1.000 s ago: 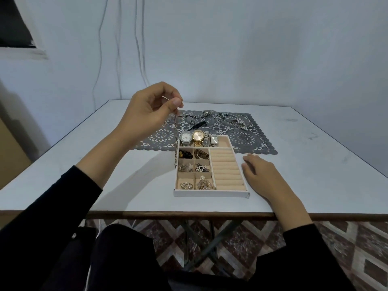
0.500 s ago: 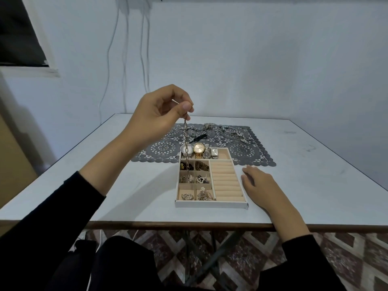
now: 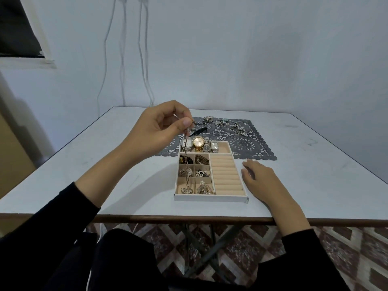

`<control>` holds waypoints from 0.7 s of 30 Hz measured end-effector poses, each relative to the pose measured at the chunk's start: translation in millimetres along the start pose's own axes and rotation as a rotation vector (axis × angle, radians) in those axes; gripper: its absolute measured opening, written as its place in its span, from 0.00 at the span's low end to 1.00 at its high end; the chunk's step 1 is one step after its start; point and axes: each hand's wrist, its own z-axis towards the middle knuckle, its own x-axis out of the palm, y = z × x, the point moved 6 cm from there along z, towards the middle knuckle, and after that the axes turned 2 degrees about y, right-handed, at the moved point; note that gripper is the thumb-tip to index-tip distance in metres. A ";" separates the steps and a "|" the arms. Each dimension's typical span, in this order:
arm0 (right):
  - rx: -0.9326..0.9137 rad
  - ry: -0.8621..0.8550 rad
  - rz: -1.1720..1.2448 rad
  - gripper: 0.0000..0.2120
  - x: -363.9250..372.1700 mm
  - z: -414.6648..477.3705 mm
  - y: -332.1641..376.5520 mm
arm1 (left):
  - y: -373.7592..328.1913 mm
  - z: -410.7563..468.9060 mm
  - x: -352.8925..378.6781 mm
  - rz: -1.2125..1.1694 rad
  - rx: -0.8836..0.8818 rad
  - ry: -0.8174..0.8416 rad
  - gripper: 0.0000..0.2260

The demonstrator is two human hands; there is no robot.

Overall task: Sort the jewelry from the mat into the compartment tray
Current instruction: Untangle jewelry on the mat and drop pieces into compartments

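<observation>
— White wall behind, pale tabletop [image 3: 105,164] in front. What are the hands doing?

— The left hand [image 3: 156,131] is raised above the far left corner of the compartment tray [image 3: 210,198], thumb and forefinger pressed together on the top of a chain [image 3: 186,164]. The chain hangs straight down from that pinch, and its lower end meets the coiled metal piece in the tray's near left compartment.

— And the right hand [image 3: 264,181]?

— It lies palm down on the tabletop just beside the tray's right wall, fingers loosely spread, gripping nothing.

— What is in the tray?

— Four watches [image 3: 198,141] stand side by side in the long compartment at the tray's far edge: one with a white face, one gold, two smaller silver ones. Below them, six small compartments on the tray's left side each hold jewelry, too small to name piece by piece. The tray's right side is a block of ring rolls [image 3: 225,175] with nothing showing in the slots.

— And the mat [image 3: 247,143]?

— Dark lace, lying behind the tray, with the tray's far edge over its near border. More chains and bracelets [image 3: 222,122] lie tangled along the mat's far side, and a small black item [image 3: 198,131] lies just behind the watches.
</observation>
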 end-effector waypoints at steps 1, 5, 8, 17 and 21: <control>0.000 -0.001 -0.001 0.20 -0.1 -0.1 -0.1 | 3.4 -2.7 1.0 -0.003 -0.007 0.002 0.01; 0.001 -0.005 0.004 0.20 -0.4 -0.4 -0.2 | 19.3 -12.5 6.0 0.000 -0.045 0.016 0.03; 0.004 -0.001 0.001 0.20 -0.4 -1.1 0.4 | 31.0 -17.4 11.0 0.026 -0.057 0.049 0.04; 0.004 0.003 -0.015 0.20 -1.8 -1.5 2.1 | 67.8 -33.7 28.8 0.111 -0.193 0.248 0.02; 0.005 0.005 -0.018 0.20 -2.1 -2.2 2.2 | 72.1 -36.8 28.3 0.211 -0.194 0.338 0.07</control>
